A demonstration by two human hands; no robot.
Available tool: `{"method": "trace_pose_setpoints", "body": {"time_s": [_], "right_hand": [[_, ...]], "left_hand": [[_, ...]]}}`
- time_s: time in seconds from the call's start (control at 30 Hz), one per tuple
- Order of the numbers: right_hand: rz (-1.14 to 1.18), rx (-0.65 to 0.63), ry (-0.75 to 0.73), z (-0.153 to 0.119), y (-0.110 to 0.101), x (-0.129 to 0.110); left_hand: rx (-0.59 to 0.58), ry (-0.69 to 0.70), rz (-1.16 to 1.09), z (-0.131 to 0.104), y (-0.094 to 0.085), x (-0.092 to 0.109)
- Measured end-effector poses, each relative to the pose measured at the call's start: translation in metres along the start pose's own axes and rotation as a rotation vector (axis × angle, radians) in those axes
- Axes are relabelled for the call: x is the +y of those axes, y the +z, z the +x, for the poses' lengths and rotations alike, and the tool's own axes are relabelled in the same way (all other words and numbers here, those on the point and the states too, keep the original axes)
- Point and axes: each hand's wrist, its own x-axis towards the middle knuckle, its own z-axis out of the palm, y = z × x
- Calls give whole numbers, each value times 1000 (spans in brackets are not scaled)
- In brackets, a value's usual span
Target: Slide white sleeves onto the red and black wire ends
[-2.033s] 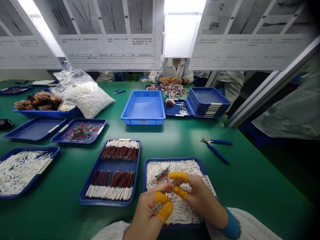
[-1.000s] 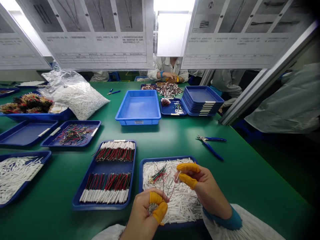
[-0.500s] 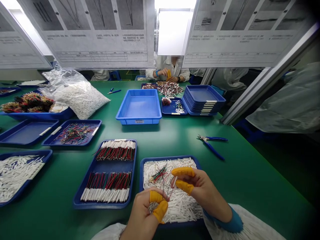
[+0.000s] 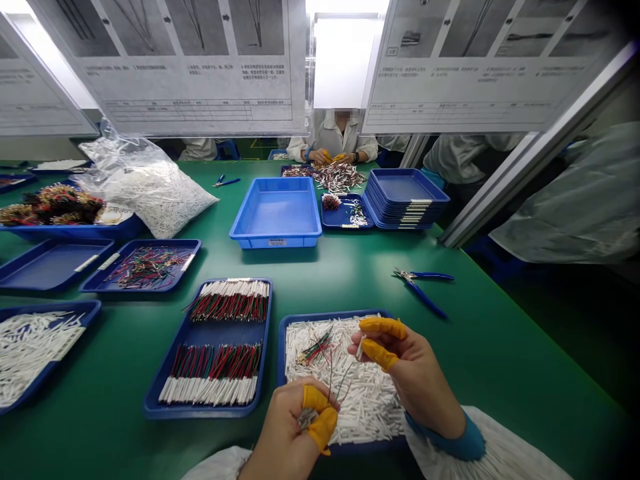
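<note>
Head view, lower centre: thin multicoloured wires [image 4: 341, 381] are pinched by the left hand [image 4: 290, 427], a slim white tube [image 4: 360, 349] by the right hand [image 4: 425, 377], above a blue plastic tray [image 4: 282, 353].
Wires seem light, limp, best held near their gathered end.

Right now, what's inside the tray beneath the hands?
White tubes, with some coloured wires on top. Anything under the left hand, right hand or upper tubes is hidden.

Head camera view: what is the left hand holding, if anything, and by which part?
The left hand pinches a few thin wires by their lower part, between thumb and finger.
</note>
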Motion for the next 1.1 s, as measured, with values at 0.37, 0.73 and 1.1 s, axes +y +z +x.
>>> {"method": "trace_pose_setpoints", "body": {"time_s": [0.37,0.73,1.1], "right_hand": [[38,-43,-32,-2,0,5],[87,-28,-27,-2,1,5],[62,-66,-26,-3,2,6]], "left_hand": [[2,20,22,-1,0,0],[-3,8,23,1,-1,-2],[1,21,28,1,0,-1]]}}
